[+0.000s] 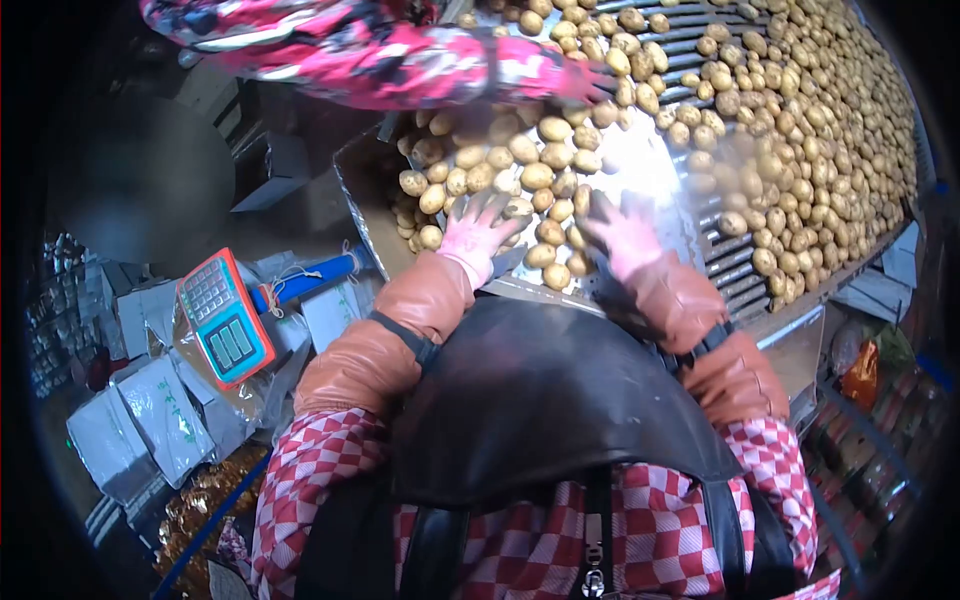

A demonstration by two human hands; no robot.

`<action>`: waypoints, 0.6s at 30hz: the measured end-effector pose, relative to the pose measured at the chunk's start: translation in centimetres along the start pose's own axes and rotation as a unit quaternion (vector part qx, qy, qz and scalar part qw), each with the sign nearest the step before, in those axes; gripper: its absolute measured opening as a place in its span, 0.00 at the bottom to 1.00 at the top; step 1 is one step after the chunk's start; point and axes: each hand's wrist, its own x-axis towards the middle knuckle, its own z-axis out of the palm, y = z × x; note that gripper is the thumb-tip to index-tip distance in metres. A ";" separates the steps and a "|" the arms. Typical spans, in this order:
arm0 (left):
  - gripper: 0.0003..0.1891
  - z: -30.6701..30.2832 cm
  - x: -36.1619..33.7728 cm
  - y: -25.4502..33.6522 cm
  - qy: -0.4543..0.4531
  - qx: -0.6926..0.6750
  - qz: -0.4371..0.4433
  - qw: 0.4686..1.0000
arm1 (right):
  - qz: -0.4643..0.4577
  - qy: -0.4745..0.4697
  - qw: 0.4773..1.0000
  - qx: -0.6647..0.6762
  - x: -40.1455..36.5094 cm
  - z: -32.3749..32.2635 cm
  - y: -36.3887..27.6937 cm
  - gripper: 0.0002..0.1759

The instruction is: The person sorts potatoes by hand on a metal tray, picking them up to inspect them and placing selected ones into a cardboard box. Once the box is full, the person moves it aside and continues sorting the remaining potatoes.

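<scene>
Many potatoes (537,176) lie spread over a shiny metal sorting surface (643,160). My left hand (478,232), in a pink glove with dark fingers, rests palm down at the near edge with its fingers spread over the potatoes. In a matching glove, my right hand (622,236) reaches onto the metal with fingers stretched out, slightly blurred, beside the potatoes. A loose group of potatoes (550,255) lies between my two hands. Neither hand is closed around a potato.
Across from me, another person's pink patterned sleeve (430,65) reaches over the potatoes. A slatted rack (735,262) and a large potato heap (820,150) are on the right. An open box (362,185) borders the left edge, near an orange-and-blue scale display (226,318).
</scene>
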 end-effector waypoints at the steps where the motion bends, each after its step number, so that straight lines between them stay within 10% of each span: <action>1: 0.29 0.4 -0.2 0.1 0.002 0.002 -0.050 0.999 | -0.039 0.000 0.999 0.038 -0.8 0.0 0.8 0.25; 4: 0.32 2.0 1.1 0.5 0.059 -0.063 -0.136 0.987 | -0.101 -0.005 0.982 0.162 -2.7 0.7 3.1 0.25; 8: 0.30 -0.2 9.4 1.2 0.125 -0.025 0.031 0.991 | -0.103 0.022 0.979 0.172 -3.5 0.7 3.1 0.25; 12: 0.32 -4.4 14.1 2.1 -0.041 -0.262 -0.110 0.958 | -0.096 0.064 0.943 0.313 -3.1 0.4 4.4 0.24; 14: 0.33 -0.8 12.0 1.8 0.021 0.085 0.088 0.992 | -0.097 0.121 0.940 0.305 -3.6 -1.6 4.5 0.21; 18: 0.28 -1.8 4.5 -1.8 -0.007 -0.010 0.061 0.998 | 0.091 0.097 0.822 0.553 -4.9 0.1 6.6 0.21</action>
